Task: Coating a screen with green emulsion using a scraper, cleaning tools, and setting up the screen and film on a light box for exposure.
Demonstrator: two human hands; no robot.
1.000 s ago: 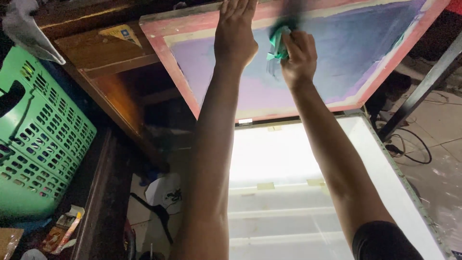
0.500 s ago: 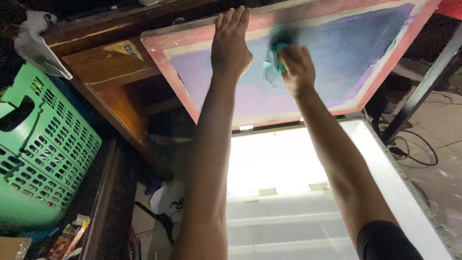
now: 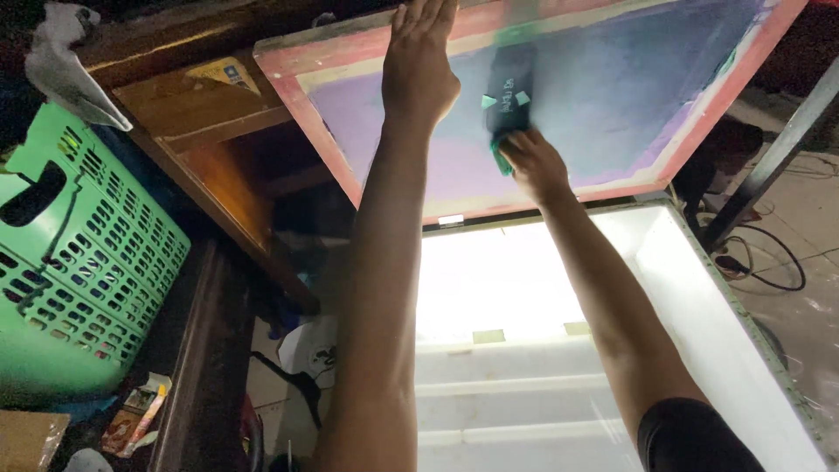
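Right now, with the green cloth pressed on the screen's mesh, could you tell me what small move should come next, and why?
Probably draw the right hand and its green cloth down toward the frame's lower edge: a dark wet streak sits above the cloth, and the left hand lies flat on the printing screen, bracing it.

A lit white light box (image 3: 542,288) glows in the dim room, with a green basket (image 3: 79,262) left of dark wooden shelving (image 3: 201,175), black cables (image 3: 769,262) on the pale floor (image 3: 813,323) at right.
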